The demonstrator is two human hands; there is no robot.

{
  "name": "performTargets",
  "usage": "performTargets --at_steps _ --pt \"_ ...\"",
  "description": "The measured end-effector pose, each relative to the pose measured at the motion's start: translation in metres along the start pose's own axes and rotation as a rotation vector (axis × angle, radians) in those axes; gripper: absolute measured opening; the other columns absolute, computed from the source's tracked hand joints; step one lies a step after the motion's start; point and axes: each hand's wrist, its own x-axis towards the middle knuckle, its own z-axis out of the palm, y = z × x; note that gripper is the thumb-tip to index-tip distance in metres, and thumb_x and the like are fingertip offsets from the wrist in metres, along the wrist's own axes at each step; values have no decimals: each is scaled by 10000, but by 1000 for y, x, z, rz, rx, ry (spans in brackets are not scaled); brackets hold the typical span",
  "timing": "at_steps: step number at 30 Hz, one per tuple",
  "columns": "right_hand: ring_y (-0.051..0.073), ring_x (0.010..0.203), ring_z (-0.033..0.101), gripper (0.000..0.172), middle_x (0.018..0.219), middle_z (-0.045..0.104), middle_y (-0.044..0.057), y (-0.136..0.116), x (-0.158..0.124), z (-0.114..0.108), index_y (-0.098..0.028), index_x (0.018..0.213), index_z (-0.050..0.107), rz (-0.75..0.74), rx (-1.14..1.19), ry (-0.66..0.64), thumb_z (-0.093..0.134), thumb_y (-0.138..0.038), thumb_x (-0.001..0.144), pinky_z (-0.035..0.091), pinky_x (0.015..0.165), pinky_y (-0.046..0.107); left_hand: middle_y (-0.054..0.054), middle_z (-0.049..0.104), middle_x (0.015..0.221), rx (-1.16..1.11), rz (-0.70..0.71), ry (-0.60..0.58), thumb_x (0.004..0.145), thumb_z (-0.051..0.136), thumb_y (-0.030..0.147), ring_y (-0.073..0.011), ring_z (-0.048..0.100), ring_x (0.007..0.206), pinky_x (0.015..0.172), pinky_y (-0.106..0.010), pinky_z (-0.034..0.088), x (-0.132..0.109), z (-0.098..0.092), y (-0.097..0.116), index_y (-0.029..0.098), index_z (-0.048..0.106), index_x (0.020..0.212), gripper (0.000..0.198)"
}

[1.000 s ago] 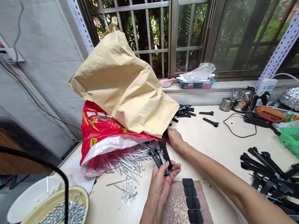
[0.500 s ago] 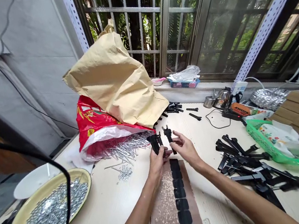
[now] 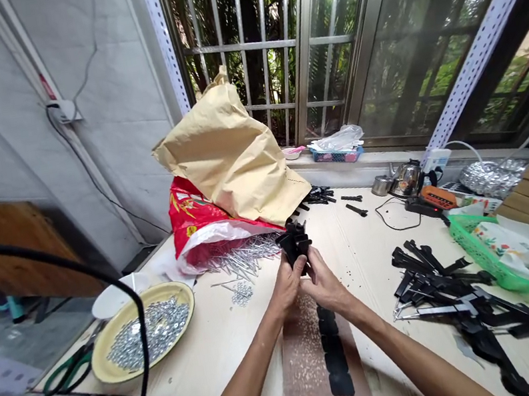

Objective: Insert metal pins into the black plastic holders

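Observation:
A bunch of black plastic pieces stands upright between my two hands, above the far end of a brown board. My left hand is closed around the bunch from the left. From the other side, my right hand presses its fingers against the same pieces. How many pieces are in the bunch I cannot make out. Below my wrists lies the brown board, with a row of black rounded squares along its right side. Part of that row is hidden by my right hand and forearm.
A cream dish of small metal parts sits left, near green-handled scissors. Metal pins spill from a red bag under a brown paper sack. Black parts pile up right, beside a green basket.
My right hand has come in to my left, and its black piece now joins the bunch. The camera view has shifted, so the table sits farther right in the picture.

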Motion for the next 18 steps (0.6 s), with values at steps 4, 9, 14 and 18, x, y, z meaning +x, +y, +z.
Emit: performTargets --at_steps 4,9,14,18 --pt "258 1368 246 881 1471 247 125 -14 -11 1 -188 1483 51 3 -173 21 469 -100 712 281 1111 471 -103 606 1193 -123 -48 -113 749 676 356 -249 507 1170 1031 -376 352 -6 -5 16 156 523 1236 549" --pt "270 1417 94 935 1535 126 85 -25 -28 8 -208 1485 21 -67 -256 30 486 -86 684 144 1145 522 -112 641 1147 -428 -199 -87 624 782 280 -267 578 1085 965 -396 421 -19 -4 27 149 583 1172 598" --pt "262 1422 20 952 1552 47 75 -30 -51 19 -217 1487 -24 1 -46 -103 556 -175 733 124 1147 502 -96 698 986 -280 -141 126 599 792 320 -239 634 948 911 -367 458 -34 0 19 128 671 970 435" --pt "245 1418 97 797 1557 25 38 -36 -51 11 -294 1482 -17 128 290 15 478 -413 870 212 1118 500 -81 680 998 -54 -22 220 666 738 314 -220 634 886 839 -383 486 -43 -8 11 164 582 1085 471"
